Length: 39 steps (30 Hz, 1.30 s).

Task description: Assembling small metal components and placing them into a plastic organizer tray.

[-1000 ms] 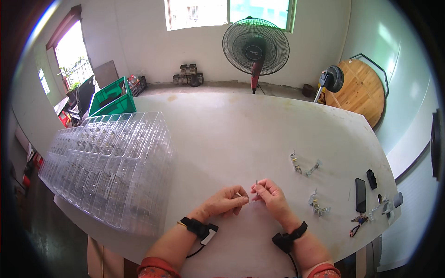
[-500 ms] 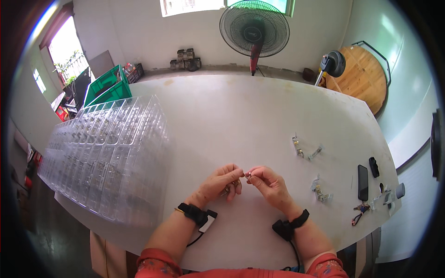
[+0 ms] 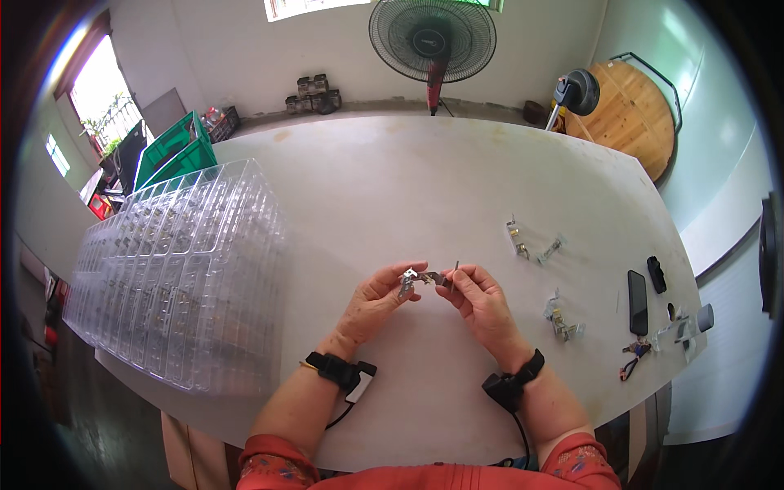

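Above the middle of the white table, my left hand (image 3: 377, 300) pinches a small silvery metal bracket (image 3: 407, 282) with brass-coloured bits on it. Close beside it, my right hand (image 3: 482, 300) has thumb and fingers closed on a thin metal pin (image 3: 456, 274), which stands nearly upright. A dark flat strip (image 3: 437, 278) reaches from the bracket to the right fingertips; whether it is joined to the bracket I cannot tell. To the right lie similar small metal fittings with brass parts (image 3: 518, 239), another piece (image 3: 552, 250) and a further cluster (image 3: 562, 322).
Stacked clear plastic trays (image 3: 175, 278) with many compartments of small metal parts fill the table's left side. A green crate (image 3: 175, 151) stands behind them. At the right edge lie a black phone (image 3: 638, 302), keys (image 3: 633, 359) and a black case (image 3: 657, 274). A fan (image 3: 431, 49) stands beyond.
My hands have moved slightly up and away from me. The metal bracket, mostly hidden in my left fingers before, now shows between the hands, and the pin stands upright in my right fingers.
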Tool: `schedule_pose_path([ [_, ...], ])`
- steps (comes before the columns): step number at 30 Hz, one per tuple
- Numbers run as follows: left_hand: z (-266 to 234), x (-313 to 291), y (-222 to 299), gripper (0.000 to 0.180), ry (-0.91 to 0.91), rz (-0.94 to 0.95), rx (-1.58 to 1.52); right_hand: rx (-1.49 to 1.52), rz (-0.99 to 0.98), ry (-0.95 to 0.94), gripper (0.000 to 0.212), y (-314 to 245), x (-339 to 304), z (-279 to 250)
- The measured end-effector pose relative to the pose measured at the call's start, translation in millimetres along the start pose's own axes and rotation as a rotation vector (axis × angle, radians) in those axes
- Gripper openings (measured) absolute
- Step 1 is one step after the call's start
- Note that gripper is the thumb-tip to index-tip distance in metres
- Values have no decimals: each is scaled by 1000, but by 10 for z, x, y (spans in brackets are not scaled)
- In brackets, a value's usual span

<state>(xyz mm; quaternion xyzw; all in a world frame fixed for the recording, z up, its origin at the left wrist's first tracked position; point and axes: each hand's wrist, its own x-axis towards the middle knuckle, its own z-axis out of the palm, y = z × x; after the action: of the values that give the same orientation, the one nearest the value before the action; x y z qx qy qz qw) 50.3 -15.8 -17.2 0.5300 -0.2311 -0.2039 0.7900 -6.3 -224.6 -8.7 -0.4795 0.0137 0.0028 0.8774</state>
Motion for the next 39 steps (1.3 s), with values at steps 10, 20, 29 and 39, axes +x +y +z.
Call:
schedule_pose_path([
  [10, -55, -33, -13, 22, 106, -69, 6, -300, -30, 28, 19, 53, -28, 29],
  [20, 12, -26, 81, 20, 121, -213, 231, -459, 24, -60, 18, -63, -94, 155],
  [29, 26, -25, 105, 17, 139, -211, 288, -513, -11, -61, 19, -26, -86, 145],
  [39, 56, -7, 112, 15, 162, -215, 348, -526, -36, -90, 18, 8, -68, 98],
])
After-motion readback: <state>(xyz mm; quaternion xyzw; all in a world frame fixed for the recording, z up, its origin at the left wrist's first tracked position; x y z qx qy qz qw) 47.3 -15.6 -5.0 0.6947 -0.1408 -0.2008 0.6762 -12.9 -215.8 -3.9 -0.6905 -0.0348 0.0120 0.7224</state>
